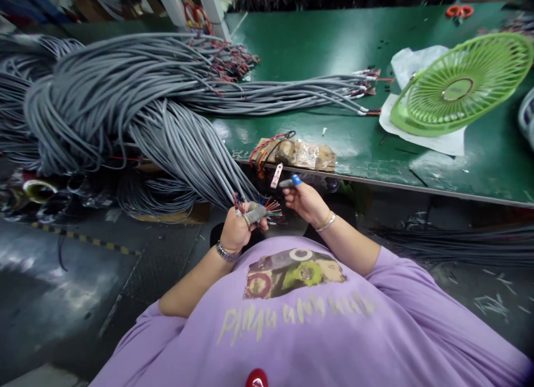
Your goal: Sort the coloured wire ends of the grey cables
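Held low over my lap, my left hand point(238, 227) is closed round the end of a grey cable bundle point(196, 148). Thin coloured wires point(273, 209) fan out from its grip toward the right, and grey wrapping covers its thumb. My right hand point(306, 201) is a short way to the right, apart from the wires, with blue tape on a fingertip and its fingers curled together. Whatever it may pinch is too small to tell. Just beyond, a pale labelled tag point(276, 176) hangs at the bench edge by a worn taped block point(308, 155).
More grey cables point(108, 70) are heaped on the left of the green bench point(325, 42). A green fan point(463, 89) stands at the right on white paper. Red-handled scissors point(459, 11) lie at the back right. Dark cables point(459, 245) lie low at the right.
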